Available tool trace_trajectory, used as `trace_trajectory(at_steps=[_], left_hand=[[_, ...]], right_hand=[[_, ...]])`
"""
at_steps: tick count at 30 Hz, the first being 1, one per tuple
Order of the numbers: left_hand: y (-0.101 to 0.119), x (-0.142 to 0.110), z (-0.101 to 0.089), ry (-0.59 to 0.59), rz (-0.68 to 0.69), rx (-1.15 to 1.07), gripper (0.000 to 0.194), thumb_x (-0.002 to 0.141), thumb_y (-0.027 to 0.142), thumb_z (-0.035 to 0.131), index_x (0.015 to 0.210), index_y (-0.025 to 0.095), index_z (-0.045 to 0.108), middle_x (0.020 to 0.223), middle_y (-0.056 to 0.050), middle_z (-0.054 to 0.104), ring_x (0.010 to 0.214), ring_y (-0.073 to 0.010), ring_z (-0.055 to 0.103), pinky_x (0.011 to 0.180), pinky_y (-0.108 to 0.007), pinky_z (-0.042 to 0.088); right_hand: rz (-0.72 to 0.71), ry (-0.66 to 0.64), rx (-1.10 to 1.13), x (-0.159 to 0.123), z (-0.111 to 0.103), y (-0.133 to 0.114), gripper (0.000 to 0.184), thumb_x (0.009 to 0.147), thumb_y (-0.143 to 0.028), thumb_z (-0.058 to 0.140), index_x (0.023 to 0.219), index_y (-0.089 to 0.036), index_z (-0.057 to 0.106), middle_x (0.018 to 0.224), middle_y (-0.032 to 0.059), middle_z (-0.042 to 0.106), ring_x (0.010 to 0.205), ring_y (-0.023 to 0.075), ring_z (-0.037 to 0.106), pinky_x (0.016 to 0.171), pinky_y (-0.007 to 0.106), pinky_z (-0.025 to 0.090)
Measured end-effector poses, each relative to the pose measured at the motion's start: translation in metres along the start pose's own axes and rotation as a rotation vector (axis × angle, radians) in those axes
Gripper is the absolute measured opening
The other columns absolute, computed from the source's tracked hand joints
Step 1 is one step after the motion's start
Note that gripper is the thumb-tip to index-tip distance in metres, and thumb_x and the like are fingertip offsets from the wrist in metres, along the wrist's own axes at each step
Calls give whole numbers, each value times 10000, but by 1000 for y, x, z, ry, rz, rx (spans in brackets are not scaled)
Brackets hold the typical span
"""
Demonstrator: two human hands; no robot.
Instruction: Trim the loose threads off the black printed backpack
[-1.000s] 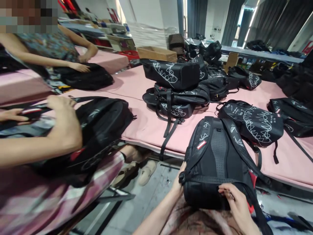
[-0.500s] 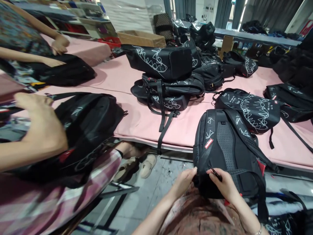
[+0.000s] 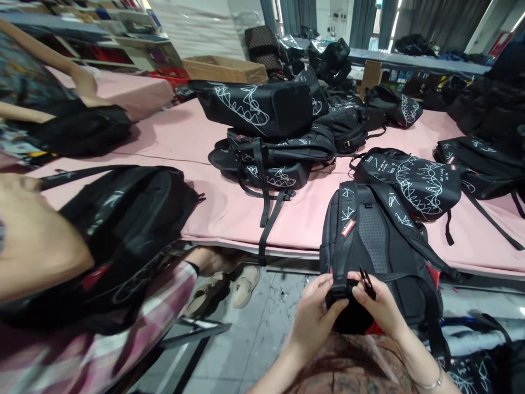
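In the head view, a black backpack [image 3: 377, 246] lies back-up, half on the pink worktop [image 3: 229, 208] and half over its near edge onto the person's lap. The left hand [image 3: 318, 312] pinches the backpack's lower strap end, fingers closed on it. The right hand [image 3: 379, 306] holds small black snips [image 3: 366, 282] just beside it, while 1 co-worker's arm [image 3: 36, 251] rests on another backpack [image 3: 127, 219] at left.
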State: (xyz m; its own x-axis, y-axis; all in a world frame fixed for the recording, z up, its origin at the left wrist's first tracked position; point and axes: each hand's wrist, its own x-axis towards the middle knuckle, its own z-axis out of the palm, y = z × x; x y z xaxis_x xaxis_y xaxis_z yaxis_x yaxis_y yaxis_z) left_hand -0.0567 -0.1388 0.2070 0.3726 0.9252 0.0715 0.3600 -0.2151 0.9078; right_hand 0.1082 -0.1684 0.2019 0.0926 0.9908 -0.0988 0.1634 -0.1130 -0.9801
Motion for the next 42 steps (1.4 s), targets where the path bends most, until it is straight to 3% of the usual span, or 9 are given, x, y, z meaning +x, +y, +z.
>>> trace_trajectory(at_steps=[4,7,11,15,18,23,31,38,42], left_hand=[[-2,2,2,144,20,-97,246,733,298,627,968,241,670,1035,-70,635,994,-229,563,901,-391,447],[-7,6,5,186,-37,-278,270,729,283,633,987,206,659,1019,-71,655,959,-217,594,884,-356,466],[-12,6,7,205,-42,-318,302,723,276,646,1012,188,656,1037,-86,650,975,-226,591,908,-366,454],[-11,5,10,223,29,-317,277,736,244,631,1008,198,657,1046,-86,646,981,-221,590,898,-374,465],[-11,6,12,226,79,-304,248,738,212,623,983,212,662,1035,-78,651,972,-211,593,885,-381,477],[-11,6,13,213,91,-296,243,735,177,620,971,220,661,1019,-67,655,966,-201,593,891,-385,474],[-16,7,12,144,52,-309,238,724,188,642,959,211,667,1019,-83,645,982,-217,579,903,-399,454],[-19,6,13,141,29,-359,226,698,199,670,923,220,680,984,-77,655,960,-217,585,881,-389,461],[-17,7,12,139,4,-387,210,692,209,674,902,208,683,967,-76,658,957,-215,585,884,-386,461]], right_hand=[[-47,-25,30,1,1,-7,368,799,-436,550,1053,-173,593,642,-21,489,564,126,444,558,245,399],[-131,21,-33,4,-4,-13,338,856,-362,474,1142,-185,493,798,12,559,683,141,521,632,248,440],[-325,180,-339,9,-18,-13,187,876,-236,430,1038,-203,519,940,53,587,851,176,548,766,304,446],[-542,127,-645,12,-29,-16,179,891,-205,424,998,-180,566,882,75,608,828,208,547,752,353,450],[-623,95,-761,14,-31,-23,187,901,-210,421,998,-158,573,872,83,613,824,210,546,736,351,451],[-670,30,-867,17,-35,-33,195,911,-214,411,984,-155,582,854,80,614,820,207,546,732,345,436],[-695,-51,-825,24,-38,-33,197,922,-245,406,980,-154,571,856,64,614,785,188,530,702,315,399],[-721,-14,-954,22,-33,-35,199,909,-179,404,922,-180,603,806,42,622,704,164,503,628,299,345],[-720,17,-899,22,-35,-33,195,908,-162,405,891,-181,598,777,37,624,701,166,515,633,305,348]])
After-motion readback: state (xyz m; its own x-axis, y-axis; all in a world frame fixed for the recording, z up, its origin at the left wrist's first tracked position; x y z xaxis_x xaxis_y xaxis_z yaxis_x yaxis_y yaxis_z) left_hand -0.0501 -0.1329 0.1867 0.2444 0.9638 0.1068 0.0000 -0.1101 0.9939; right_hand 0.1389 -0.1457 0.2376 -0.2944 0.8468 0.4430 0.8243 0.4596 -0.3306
